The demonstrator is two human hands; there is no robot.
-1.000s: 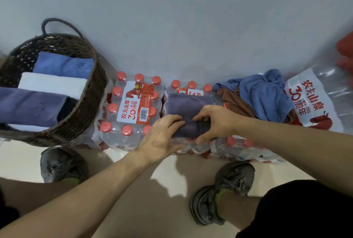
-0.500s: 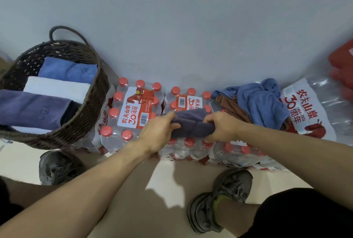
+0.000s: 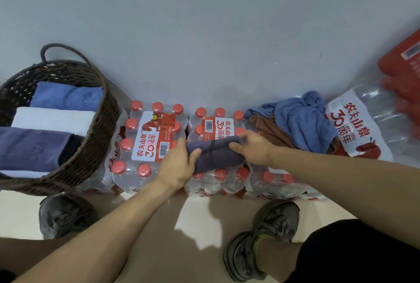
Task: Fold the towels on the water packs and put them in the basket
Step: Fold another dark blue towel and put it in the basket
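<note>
A dark purple towel [image 3: 216, 154], folded into a narrow bundle, lies across the middle water pack [image 3: 216, 121]. My left hand [image 3: 178, 164] grips its left end with the thumb on top. My right hand [image 3: 252, 146] grips its right end. The woven basket [image 3: 100, 123] stands at the left and holds folded blue, white and purple towels. A crumpled blue towel [image 3: 302, 121] and a brown towel [image 3: 270, 132] lie unfolded on the packs to the right.
Another water pack [image 3: 152, 137] sits between the basket and the towel in my hands. More packs [image 3: 363, 128] and a red pack [image 3: 402, 64] are at the far right. A grey wall rises directly behind. My two shoes [image 3: 266, 237] stand on the floor below.
The purple towel went from flat under my palms to a narrow folded bundle. Both hands now grip its ends, slightly further apart.
</note>
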